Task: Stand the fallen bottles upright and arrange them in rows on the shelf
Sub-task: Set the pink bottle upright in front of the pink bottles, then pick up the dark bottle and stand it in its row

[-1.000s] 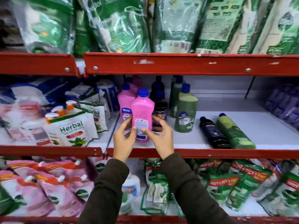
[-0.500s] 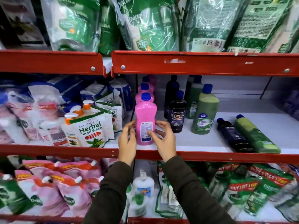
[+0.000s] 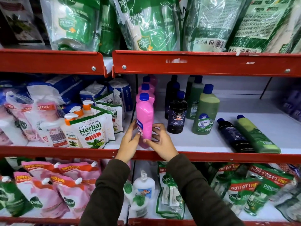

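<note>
A pink bottle (image 3: 145, 115) with a blue cap stands upright at the front left of the white middle shelf (image 3: 187, 141). My left hand (image 3: 129, 143) and my right hand (image 3: 160, 142) both grip its lower part; its label faces left. Behind it stand more pink bottles (image 3: 146, 88) in a row. To the right, a black bottle (image 3: 177, 115) and a green bottle (image 3: 205, 114) stand upright with others behind them. Further right, a black bottle (image 3: 232, 135) and a green bottle (image 3: 255, 134) lie on their sides, caps pointing to the back.
Herbal hand wash pouches (image 3: 91, 128) and pump bottles (image 3: 55, 131) crowd the shelf section to the left. Red shelf rails (image 3: 203, 63) run above and below. Green refill bags (image 3: 146, 23) fill the top shelf, pink and green pouches (image 3: 48, 185) the bottom one.
The pink bottle has been turned, so its label now faces left instead of toward me. Both hands stayed on it. The view shifted left and closer.
</note>
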Demonstrator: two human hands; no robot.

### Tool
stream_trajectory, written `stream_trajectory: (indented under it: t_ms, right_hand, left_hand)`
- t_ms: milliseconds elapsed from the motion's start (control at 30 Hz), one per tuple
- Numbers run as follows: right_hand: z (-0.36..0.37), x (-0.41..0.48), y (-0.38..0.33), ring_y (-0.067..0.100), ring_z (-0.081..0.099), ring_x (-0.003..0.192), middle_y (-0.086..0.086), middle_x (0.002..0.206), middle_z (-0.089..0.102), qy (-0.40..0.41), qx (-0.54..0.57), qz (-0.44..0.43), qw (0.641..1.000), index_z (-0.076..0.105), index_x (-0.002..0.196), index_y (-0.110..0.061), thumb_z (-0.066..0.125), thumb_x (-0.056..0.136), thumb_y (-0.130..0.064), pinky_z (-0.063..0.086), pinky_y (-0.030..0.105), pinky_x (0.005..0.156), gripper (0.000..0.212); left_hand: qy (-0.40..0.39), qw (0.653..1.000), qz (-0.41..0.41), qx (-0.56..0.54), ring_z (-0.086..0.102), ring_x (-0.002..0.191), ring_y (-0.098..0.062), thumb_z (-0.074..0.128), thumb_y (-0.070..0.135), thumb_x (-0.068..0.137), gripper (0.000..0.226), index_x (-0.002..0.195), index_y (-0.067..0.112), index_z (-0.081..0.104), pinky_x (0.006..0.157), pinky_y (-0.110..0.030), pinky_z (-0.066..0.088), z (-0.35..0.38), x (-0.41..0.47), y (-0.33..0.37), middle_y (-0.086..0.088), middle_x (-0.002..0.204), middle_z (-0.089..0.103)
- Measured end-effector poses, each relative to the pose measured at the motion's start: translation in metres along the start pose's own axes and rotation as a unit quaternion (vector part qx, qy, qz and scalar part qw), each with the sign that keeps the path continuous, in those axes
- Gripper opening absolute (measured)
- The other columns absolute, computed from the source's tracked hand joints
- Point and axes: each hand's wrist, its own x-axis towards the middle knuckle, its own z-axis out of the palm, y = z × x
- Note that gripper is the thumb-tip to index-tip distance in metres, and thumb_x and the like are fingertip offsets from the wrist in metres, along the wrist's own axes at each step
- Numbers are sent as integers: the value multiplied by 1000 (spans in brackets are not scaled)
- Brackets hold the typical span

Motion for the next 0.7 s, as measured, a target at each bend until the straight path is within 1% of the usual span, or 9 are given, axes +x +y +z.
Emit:
stream_trajectory:
  t_ms: [133,267,333,400,433,467,533,600,700]
  right_hand:
    - [-5,6,-2,20,60,122,16,136,57,18,-54,-12,998,47,137,-6,65,91,-2,52,18,99,49]
    - [-5,8,-5,23,59,124,19,137,53,22,-83,-8,996,45,145,-8,61,94,-2,52,31,104,53]
    - [-5,5,-6,22,60,122,17,137,55,29,-66,-7,997,45,146,-9,63,93,-3,52,26,102,55]
    - [-7,-2,-7,16,62,119,11,135,57,47,-27,-18,998,47,144,-13,66,91,-4,52,20,98,57]
    - [-11,-7,-6,10,62,115,8,133,58,64,-6,-26,998,49,142,-17,67,90,-5,53,15,93,56]
    - [-18,-12,-5,3,61,111,5,130,59,85,11,-34,996,52,138,-22,68,90,-6,53,12,88,53]
    - [-35,-23,-5,-4,60,103,1,125,62,130,26,-52,990,56,128,-31,69,89,-8,53,11,83,47]
    - [-62,-32,-5,3,62,106,1,124,63,176,-2,-70,982,60,124,-31,69,89,-10,53,17,87,42]
    - [-107,-46,-6,16,63,107,2,122,62,213,-88,-98,968,63,125,-21,66,90,-10,52,27,94,37]
  left_hand:
    - [49,999,3,5,57,111,-10,52,-13,90,58,138,15,40,77,2,46,3,0,3,-5,132,53]
    - [90,996,6,16,58,115,-23,53,-18,86,54,129,13,43,72,1,48,6,1,3,-11,128,54]
    - [102,994,11,26,58,121,-27,54,-17,86,53,128,12,42,78,-4,51,6,1,4,-12,131,53]
    - [132,991,18,34,54,129,-28,57,-14,86,55,134,9,41,98,-25,54,8,-3,8,-14,139,48]
    - [157,986,35,42,53,130,-28,58,-12,86,55,134,9,41,104,-37,53,12,-7,9,-15,140,46]
    - [189,978,62,57,54,128,-27,59,-10,86,53,132,8,43,105,-42,52,17,-13,11,-15,138,46]
    - [244,959,124,76,59,115,-20,59,-8,84,47,126,9,48,100,-28,53,31,-24,16,-14,131,48]
    - [265,948,160,73,60,93,-12,59,-8,83,45,121,15,52,84,-12,49,55,-31,24,-10,122,52]
    - [234,951,183,82,55,79,-18,59,-2,86,38,115,22,56,75,-13,45,96,-33,37,-3,108,53]
